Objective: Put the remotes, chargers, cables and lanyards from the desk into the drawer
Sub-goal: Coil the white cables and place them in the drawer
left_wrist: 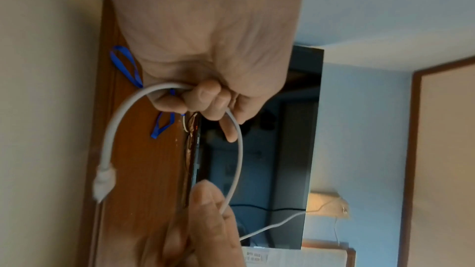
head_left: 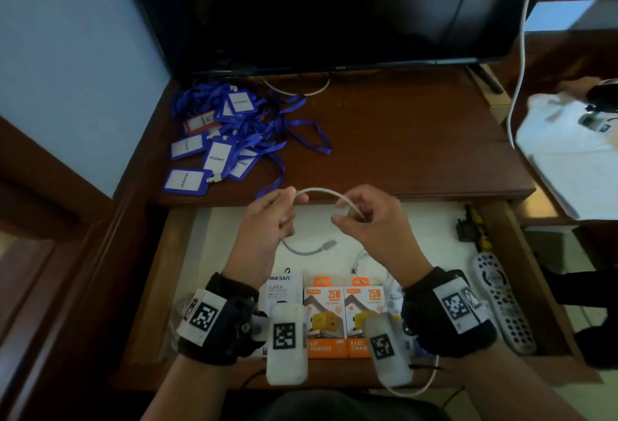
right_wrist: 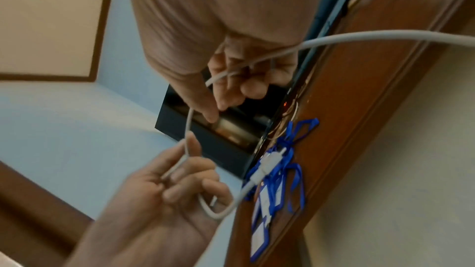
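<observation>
Left hand (head_left: 267, 219) and right hand (head_left: 371, 219) each pinch white cable (head_left: 321, 192), fingers curled round it, cable arching between them above open drawer (head_left: 521, 273) (plug end dangles below left hand). Lanyards (head_left: 230, 132) on desk (head_left: 401, 139) beyond left hand.

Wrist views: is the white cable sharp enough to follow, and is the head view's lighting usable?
Left wrist: white cable traceable, its plug end smeared. Right wrist: left hand soft with blur. Head: dim, corners darkened, yet the lanyards and drawer stay legible.
</observation>
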Demonstrator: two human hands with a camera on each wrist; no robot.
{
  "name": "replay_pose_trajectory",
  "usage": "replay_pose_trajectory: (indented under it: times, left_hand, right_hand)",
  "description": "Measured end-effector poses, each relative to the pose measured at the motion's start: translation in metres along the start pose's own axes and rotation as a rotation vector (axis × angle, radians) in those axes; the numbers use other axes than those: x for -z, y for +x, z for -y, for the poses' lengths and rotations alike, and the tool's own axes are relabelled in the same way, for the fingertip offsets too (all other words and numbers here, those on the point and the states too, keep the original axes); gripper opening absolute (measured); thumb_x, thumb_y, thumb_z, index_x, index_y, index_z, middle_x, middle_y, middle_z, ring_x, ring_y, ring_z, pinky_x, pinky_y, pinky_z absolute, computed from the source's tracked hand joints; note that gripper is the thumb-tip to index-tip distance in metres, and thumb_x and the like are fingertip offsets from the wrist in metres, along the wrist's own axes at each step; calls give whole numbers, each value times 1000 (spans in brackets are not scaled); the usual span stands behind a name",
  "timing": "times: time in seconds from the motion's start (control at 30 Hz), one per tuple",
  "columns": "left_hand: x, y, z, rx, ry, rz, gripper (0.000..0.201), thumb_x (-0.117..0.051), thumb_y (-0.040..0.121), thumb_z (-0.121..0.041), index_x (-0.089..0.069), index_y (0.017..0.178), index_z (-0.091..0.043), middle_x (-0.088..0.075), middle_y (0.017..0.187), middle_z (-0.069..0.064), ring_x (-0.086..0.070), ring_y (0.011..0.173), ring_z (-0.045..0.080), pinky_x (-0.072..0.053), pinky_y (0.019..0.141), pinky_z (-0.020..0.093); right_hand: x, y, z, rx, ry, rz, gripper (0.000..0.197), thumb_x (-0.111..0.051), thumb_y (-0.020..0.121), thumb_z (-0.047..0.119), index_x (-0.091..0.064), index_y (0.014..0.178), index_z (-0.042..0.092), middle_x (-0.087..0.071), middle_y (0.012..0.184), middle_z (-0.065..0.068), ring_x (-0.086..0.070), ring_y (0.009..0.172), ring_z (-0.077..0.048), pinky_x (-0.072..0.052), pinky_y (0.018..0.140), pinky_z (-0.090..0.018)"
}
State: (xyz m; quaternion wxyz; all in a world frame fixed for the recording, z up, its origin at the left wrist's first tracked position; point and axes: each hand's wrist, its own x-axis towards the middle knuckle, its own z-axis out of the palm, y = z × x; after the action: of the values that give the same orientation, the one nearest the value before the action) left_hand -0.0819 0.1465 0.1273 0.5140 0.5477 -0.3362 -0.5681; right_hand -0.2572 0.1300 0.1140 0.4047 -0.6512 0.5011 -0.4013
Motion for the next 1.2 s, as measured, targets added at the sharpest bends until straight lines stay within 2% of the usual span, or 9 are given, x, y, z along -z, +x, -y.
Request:
replay_pose_trajectory:
  times: [0.13,0.23,0.3,0.4,0.53,0.73,1.0,1.1,1.2]
  left_hand:
    - [16,-2,2,142,-12,125,28,-59,87,-29,-58,65,-12,-29,50,-5,-25,42,8,-27,58,28]
    - [24,-9,-2,149,151,356,28,-59,79,-34,-54,59,-14,-30,49,-4,-27,43,10,-26,55,27]
    - [26,-10,-4,113,215,414,32,-60,83,-35,-53,58,-17,-30,50,-1,-33,45,13,-36,56,24]
    - [30,-8,-7,36,194,393,38,-58,90,-33,-54,55,-20,-33,52,0,-39,51,15,-44,73,20]
    - [33,-8,-15,-23,0,321,31,-49,92,-28,-61,67,-14,-27,55,0,-38,52,13,-40,62,21]
    - [28,-4,-24,-34,-283,207,37,-33,96,-24,-61,72,-17,-24,57,-1,-28,54,14,-27,65,31]
    - [11,0,-20,-259,239,38,28,-40,101,-23,-68,96,-21,-40,64,-2,-40,64,10,-37,72,24]
    - [8,3,-15,-311,320,-11,23,-49,98,-22,-72,92,-20,-52,61,-13,-47,65,3,-42,70,13]
    - [7,6,-8,-317,414,18,22,-54,95,-26,-74,86,-21,-62,67,-13,-54,68,0,-44,71,9]
  right_hand:
    - [10,0,-2,-22,142,11,18,-78,76,3,-59,73,5,-48,54,2,-39,48,-7,-34,50,-18]
    - [28,7,-5,-43,207,-15,26,-79,71,-3,-55,71,8,-51,54,3,-41,47,-7,-37,48,-15]
    - [43,12,-11,-58,245,-107,28,-76,71,-7,-53,68,8,-49,51,6,-39,45,-6,-35,46,-14]
    - [61,15,-25,-117,323,-204,30,-72,71,-12,-51,65,9,-45,47,8,-34,43,-7,-32,44,-15]
    - [60,12,-42,-226,344,-163,27,-72,70,-11,-52,64,7,-44,50,3,-32,45,-10,-29,42,-18]
    - [33,7,-47,-260,132,-154,19,-80,68,0,-62,66,-3,-58,51,1,-47,43,-3,-39,48,-14]
    - [5,3,-16,-207,-166,177,20,-80,75,13,-67,61,20,-62,53,4,-53,45,0,-43,50,-13]
    - [-1,-3,4,-126,-167,339,12,-78,76,12,-71,66,14,-63,54,-2,-55,48,-9,-47,54,-22]
    - [-1,-7,18,-46,-66,457,16,-73,81,5,-70,67,13,-59,51,2,-51,45,-5,-44,53,-16]
